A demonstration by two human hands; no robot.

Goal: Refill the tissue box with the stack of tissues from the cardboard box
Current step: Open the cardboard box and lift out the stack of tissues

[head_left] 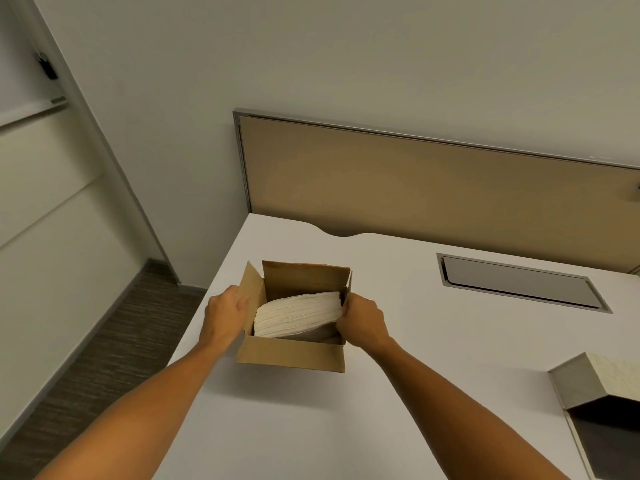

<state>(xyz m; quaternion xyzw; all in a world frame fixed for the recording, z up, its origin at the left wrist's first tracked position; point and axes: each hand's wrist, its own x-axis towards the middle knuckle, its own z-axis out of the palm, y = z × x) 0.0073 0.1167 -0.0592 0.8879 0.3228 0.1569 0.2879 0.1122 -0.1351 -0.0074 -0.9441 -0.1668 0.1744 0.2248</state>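
Two bare hands, a left hand (227, 308) and a right hand (362, 318), one open cardboard box (291, 356), one stack of tissues (298, 315), one tissue box (588, 379), one desk (433, 375), one cable hatch (519, 282).

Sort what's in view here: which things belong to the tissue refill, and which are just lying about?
Part of the job:
cardboard box, open on the desk
stack of tissues, tilted inside it
tissue box, at the right edge, partly out of view
left hand and right hand, at the stack's ends

Just there:
desk
cable hatch
divider panel
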